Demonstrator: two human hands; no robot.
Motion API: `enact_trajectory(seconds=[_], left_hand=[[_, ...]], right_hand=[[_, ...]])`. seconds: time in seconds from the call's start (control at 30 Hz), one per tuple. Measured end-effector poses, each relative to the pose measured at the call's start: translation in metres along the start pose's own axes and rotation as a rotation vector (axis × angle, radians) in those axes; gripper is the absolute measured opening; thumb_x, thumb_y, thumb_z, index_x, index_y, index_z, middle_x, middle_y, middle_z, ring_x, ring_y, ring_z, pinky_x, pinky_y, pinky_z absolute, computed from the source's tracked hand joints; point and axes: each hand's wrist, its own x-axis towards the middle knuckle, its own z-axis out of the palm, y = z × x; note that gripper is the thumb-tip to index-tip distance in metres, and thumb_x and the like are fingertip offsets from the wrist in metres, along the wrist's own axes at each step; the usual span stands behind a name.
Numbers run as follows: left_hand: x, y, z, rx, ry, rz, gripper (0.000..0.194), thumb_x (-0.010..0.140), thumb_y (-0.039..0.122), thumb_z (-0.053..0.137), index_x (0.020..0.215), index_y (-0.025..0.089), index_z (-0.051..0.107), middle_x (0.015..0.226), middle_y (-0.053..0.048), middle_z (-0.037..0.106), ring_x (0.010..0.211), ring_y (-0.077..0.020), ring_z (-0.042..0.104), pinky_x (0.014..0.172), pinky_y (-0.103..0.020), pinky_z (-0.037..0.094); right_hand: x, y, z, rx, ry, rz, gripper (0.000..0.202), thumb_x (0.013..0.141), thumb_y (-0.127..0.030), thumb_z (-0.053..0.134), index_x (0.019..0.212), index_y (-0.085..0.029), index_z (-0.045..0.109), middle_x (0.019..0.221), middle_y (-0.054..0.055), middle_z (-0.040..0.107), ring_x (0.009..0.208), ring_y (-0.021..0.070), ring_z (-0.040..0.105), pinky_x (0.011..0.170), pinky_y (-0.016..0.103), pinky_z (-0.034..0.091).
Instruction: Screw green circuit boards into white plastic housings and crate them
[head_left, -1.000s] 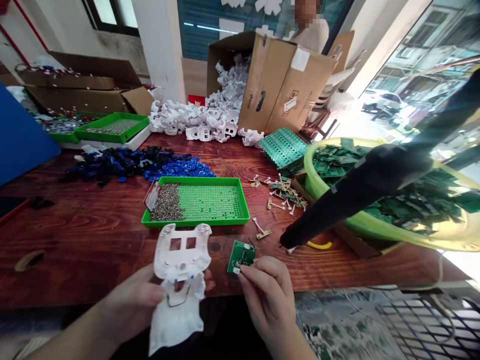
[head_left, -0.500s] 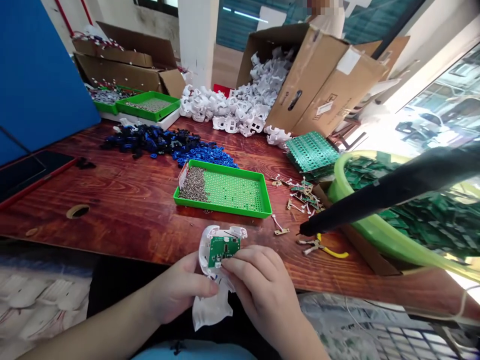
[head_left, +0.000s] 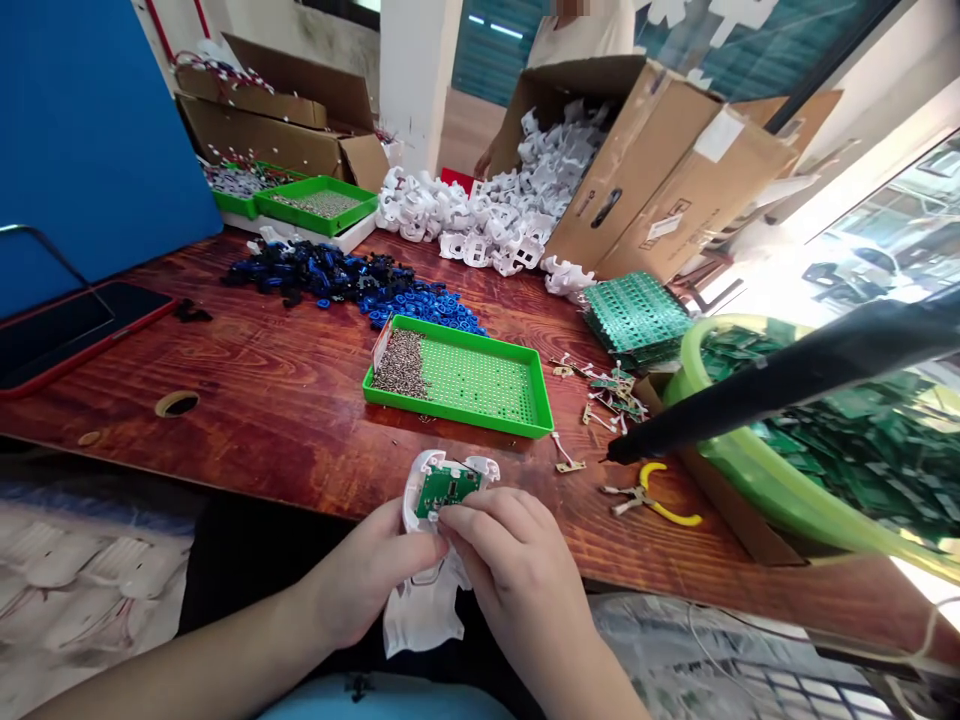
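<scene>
A tray (head_left: 480, 385) is lying mid-bench (head_left: 247, 400), a carton (head_left: 660, 170) sitting behind it, a basin (head_left: 750, 480) sitting right.

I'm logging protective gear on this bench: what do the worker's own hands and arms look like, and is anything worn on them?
Both are bare: the left hand and right hand show no gloves, rings, watch or wrist strap. Both forearms are uncovered to the picture's edge, with no sleeve in view.

Bright daylight from the right, blown-out glare at window (head_left: 862, 240), wide-angle edge distortion, sharp centre
</scene>
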Motion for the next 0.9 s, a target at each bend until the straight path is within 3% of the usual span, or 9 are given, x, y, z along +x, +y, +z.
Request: enact_trajectory(seconds=[0.1, 0.23, 0.4, 0.5, 0.57, 0.63, 0.7, 0.8, 0.9], left_hand=[[0.0, -0.002, 0.0, 0.038, 0.051, 0.009, 0.026, 0.074, 0.013, 0.064, 0.1, 0.017, 0.068, 0.082, -0.001, 0.072, 0.081, -0.0175, 0.065, 0.075, -0.026, 0.046], [0.0, -0.003, -0.001, 0.095, 0.122, 0.054, 0.044, 0.072, 0.005, 0.06, 0.113, 0.02, 0.062, 0.098, -0.001, 0.071, 0.099, -0.0203, 0.062, 0.084, -0.027, 0.045], [-0.002, -0.006, -0.006, 0.092, 0.125, 0.121, 0.043, 0.082, 0.019, 0.064, 0.123, 0.022, 0.055, 0.118, -0.005, 0.067, 0.114, -0.0233, 0.057, 0.098, -0.033, 0.041], [-0.002, -0.004, -0.007, 0.033, 0.123, 0.121, 0.035, 0.084, 0.025, 0.063, 0.119, 0.019, 0.06, 0.114, -0.007, 0.069, 0.111, -0.0241, 0.06, 0.1, -0.036, 0.04], [-0.001, -0.002, -0.005, -0.017, 0.122, 0.105, 0.033, 0.082, 0.024, 0.063, 0.114, 0.016, 0.063, 0.105, -0.008, 0.072, 0.104, -0.0245, 0.063, 0.096, -0.036, 0.042], [0.0, -0.001, -0.004, -0.023, 0.151, 0.076, 0.035, 0.078, 0.024, 0.065, 0.112, 0.014, 0.065, 0.093, -0.007, 0.074, 0.093, -0.0244, 0.066, 0.089, -0.034, 0.045], [0.002, -0.001, -0.003, 0.024, 0.2, 0.059, 0.038, 0.075, 0.025, 0.068, 0.111, 0.014, 0.065, 0.086, -0.007, 0.073, 0.087, -0.0246, 0.066, 0.082, -0.033, 0.047], [0.001, -0.004, -0.002, 0.087, 0.227, 0.075, 0.045, 0.071, 0.028, 0.071, 0.113, 0.015, 0.064, 0.092, -0.008, 0.073, 0.091, -0.0273, 0.066, 0.084, -0.036, 0.047], [0.0, -0.011, -0.004, 0.126, 0.24, 0.106, 0.054, 0.069, 0.031, 0.075, 0.119, 0.018, 0.061, 0.101, -0.009, 0.072, 0.099, -0.0292, 0.064, 0.09, -0.037, 0.046]], right_hand=[[0.0, 0.0, 0.003, 0.015, -0.028, -0.017, 0.014, 0.092, -0.02, 0.05, 0.098, -0.022, 0.063, 0.09, 0.0, 0.067, 0.081, 0.0161, 0.058, 0.072, 0.029, 0.044], [0.002, -0.003, 0.004, 0.033, -0.047, 0.003, 0.014, 0.091, -0.02, 0.052, 0.096, -0.023, 0.064, 0.088, 0.001, 0.067, 0.079, 0.0169, 0.058, 0.07, 0.03, 0.047], [0.002, -0.007, 0.006, 0.024, -0.045, 0.024, 0.019, 0.09, -0.016, 0.05, 0.103, -0.02, 0.064, 0.095, 0.005, 0.068, 0.082, 0.0193, 0.063, 0.073, 0.033, 0.054], [-0.007, -0.003, 0.01, 0.022, 0.014, -0.046, 0.026, 0.088, -0.013, 0.051, 0.112, -0.018, 0.06, 0.099, 0.007, 0.068, 0.086, 0.0186, 0.065, 0.076, 0.03, 0.056], [-0.015, 0.002, 0.014, 0.044, 0.149, -0.035, 0.029, 0.086, -0.011, 0.054, 0.113, -0.019, 0.059, 0.097, 0.007, 0.068, 0.088, 0.0173, 0.065, 0.076, 0.026, 0.056], [-0.022, 0.007, 0.021, 0.108, 0.371, 0.124, 0.027, 0.083, -0.012, 0.059, 0.108, -0.022, 0.061, 0.095, 0.006, 0.067, 0.088, 0.017, 0.065, 0.077, 0.025, 0.055], [-0.024, 0.009, 0.029, 0.286, 0.531, 0.395, 0.026, 0.082, -0.022, 0.065, 0.107, -0.024, 0.061, 0.099, 0.007, 0.065, 0.091, 0.0183, 0.065, 0.079, 0.027, 0.055], [-0.021, 0.003, 0.043, 0.801, 0.498, 0.701, 0.05, 0.075, -0.049, 0.07, 0.116, -0.023, 0.057, 0.108, 0.012, 0.066, 0.094, 0.0223, 0.066, 0.078, 0.032, 0.056], [-0.017, -0.004, 0.052, 1.152, 0.383, 0.84, 0.057, 0.067, -0.054, 0.075, 0.111, -0.022, 0.06, 0.092, 0.01, 0.071, 0.078, 0.0218, 0.069, 0.067, 0.031, 0.057]])
